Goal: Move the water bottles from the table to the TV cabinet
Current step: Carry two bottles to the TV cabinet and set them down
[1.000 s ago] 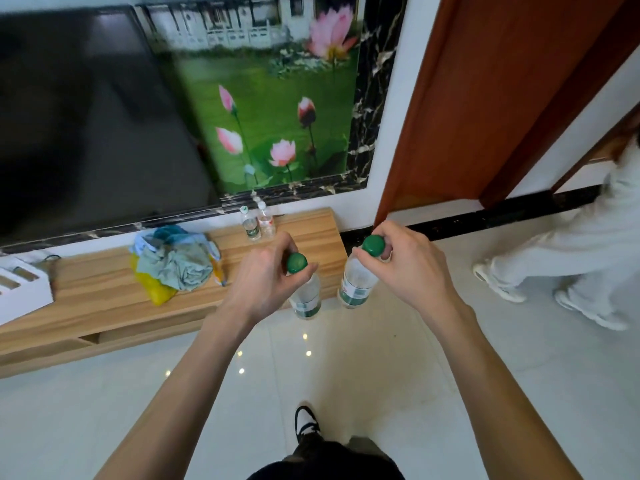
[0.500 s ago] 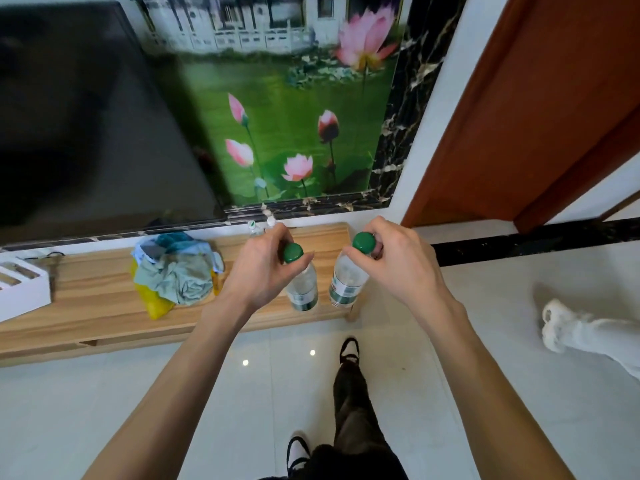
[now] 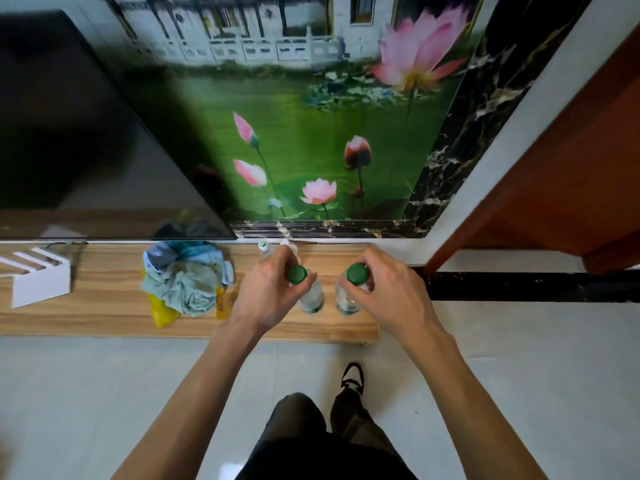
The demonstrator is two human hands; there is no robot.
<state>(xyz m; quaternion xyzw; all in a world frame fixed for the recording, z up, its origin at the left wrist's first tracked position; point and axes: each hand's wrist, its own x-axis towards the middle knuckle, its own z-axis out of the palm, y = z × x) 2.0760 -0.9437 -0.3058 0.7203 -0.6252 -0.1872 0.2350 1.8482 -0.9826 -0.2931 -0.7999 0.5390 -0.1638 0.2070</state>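
My left hand (image 3: 266,292) grips the neck of a clear water bottle (image 3: 311,299) with a green cap. My right hand (image 3: 391,296) holds a second green-capped bottle (image 3: 348,301) the same way. Both bottles hang upright over the right end of the wooden TV cabinet (image 3: 104,306); I cannot tell whether their bases touch the top. Behind my left hand, two more bottles (image 3: 265,245) stand at the cabinet's back edge, mostly hidden by my fingers.
A pile of blue-green cloth over a yellow bag (image 3: 187,282) lies left of my hands. A white rack (image 3: 38,278) stands at the far left. The dark TV (image 3: 69,133) and a lotus mural fill the wall. An orange-brown door (image 3: 571,161) stands at the right.
I have stepped up to the cabinet, and both bottles have come from above the floor to over its right end. The person at the right has left the view.
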